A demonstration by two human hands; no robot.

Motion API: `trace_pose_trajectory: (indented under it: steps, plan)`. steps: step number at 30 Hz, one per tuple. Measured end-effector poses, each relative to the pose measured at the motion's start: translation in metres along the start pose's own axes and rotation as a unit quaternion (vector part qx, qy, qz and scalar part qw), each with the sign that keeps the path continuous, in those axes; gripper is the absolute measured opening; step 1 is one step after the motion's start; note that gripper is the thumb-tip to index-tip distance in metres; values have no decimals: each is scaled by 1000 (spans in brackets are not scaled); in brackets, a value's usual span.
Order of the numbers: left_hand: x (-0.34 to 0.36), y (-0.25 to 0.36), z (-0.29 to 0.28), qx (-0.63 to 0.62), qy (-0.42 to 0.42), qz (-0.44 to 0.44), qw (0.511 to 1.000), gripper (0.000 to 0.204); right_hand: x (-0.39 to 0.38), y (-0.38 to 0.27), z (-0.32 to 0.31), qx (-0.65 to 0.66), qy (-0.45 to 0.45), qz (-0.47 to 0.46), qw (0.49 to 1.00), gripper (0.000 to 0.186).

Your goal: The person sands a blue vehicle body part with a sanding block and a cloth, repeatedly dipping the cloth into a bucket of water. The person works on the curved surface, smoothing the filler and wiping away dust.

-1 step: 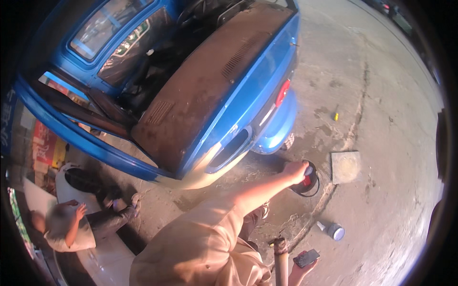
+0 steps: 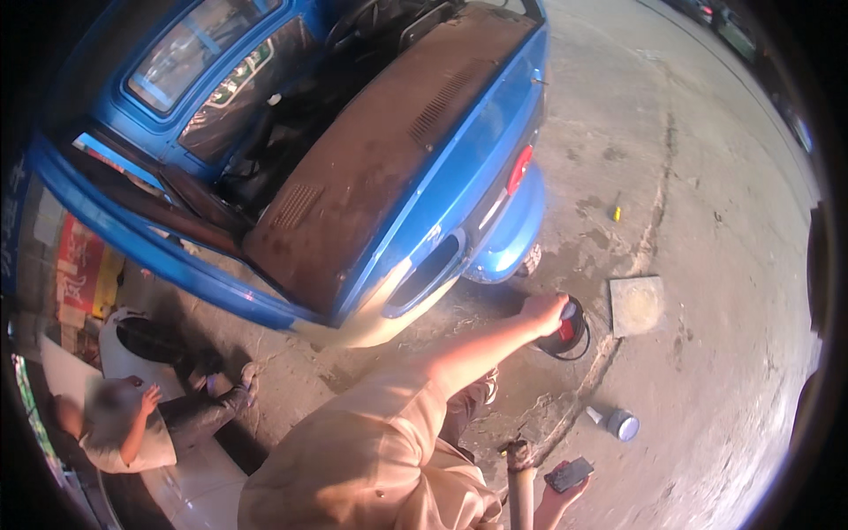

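Observation:
My left hand [image 2: 545,313] reaches out over a black bucket [image 2: 556,350] on the ground. Its fingers are closed at the bucket's rim, and a bit of something grey-blue [image 2: 570,310] shows at their tips; I cannot make out its kind. Something red [image 2: 566,329] shows inside the bucket. Near the lower edge my right hand [image 2: 580,491] grips a dark grey flat rectangular block [image 2: 569,475], its broad face turned up. Close in front stands a cigarette [image 2: 521,486] with an ashy tip.
A blue vehicle cab [image 2: 503,159] with a brown dashboard [image 2: 371,150] and pale patched corner stands ahead. On the concrete lie a square slab [image 2: 637,306], a blue-lidded container [image 2: 624,427] and a small yellow object [image 2: 617,213]. Another person [image 2: 132,433] sits at the left.
The whole view has shifted slightly. Both hands keep nearly the same places, the left at the bucket, the right around the grey block.

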State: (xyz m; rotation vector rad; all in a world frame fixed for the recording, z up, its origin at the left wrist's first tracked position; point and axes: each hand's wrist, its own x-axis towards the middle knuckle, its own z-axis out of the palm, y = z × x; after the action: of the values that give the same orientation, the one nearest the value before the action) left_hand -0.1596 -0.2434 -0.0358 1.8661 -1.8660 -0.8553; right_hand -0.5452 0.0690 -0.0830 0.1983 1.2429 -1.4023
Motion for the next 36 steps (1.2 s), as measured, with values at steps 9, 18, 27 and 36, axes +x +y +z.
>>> trace_pose_trajectory:
  steps: [9,18,27,36]
  plan:
    - [-94,26,-91,171,17,158,972,34,-100,55,-131,94,-18,-20,995,54]
    - [-224,71,-248,409,-10,335,849,36,-258,232,-373,85,211,28,973,62]
    - [-316,20,-320,513,-9,446,733,39,-368,426,-424,88,407,88,905,78]
    - [-352,-34,-381,529,132,609,576,13,-382,543,-320,88,335,38,937,78]
